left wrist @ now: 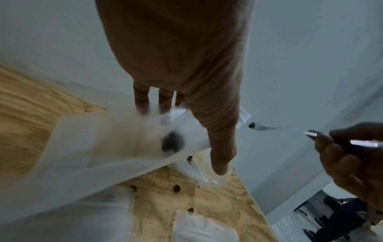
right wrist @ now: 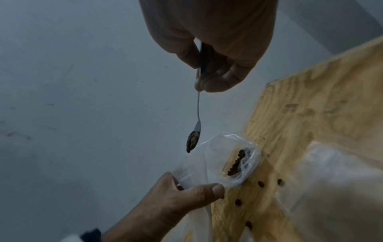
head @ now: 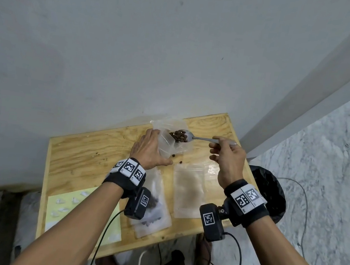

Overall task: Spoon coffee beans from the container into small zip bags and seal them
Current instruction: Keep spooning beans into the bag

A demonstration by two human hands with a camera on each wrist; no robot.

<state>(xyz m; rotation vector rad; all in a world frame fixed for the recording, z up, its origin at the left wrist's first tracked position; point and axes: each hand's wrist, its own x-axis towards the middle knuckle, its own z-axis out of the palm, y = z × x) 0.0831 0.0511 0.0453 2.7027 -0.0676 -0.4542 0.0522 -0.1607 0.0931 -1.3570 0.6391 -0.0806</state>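
My left hand [head: 153,145] pinches a small translucent zip bag [left wrist: 103,144] between thumb and fingers and holds it up at the far side of the wooden table [head: 94,152]. Right beside it lies a crumpled clear plastic container [right wrist: 244,155] with coffee beans inside. My right hand [head: 218,145] grips the handle of a metal spoon [head: 203,138]. Its bowl carries beans and hovers by the held bag [right wrist: 190,176], just above the container. Several loose beans [right wrist: 260,184] lie scattered on the wood near my left thumb.
An empty zip bag [head: 188,190] lies flat near the table's front. A bag with beans [head: 155,212] sits partly under my left wrist. A yellow sheet [head: 71,207] covers the front left corner. A black bin bag [head: 269,189] stands off the right edge; the wall is close behind.
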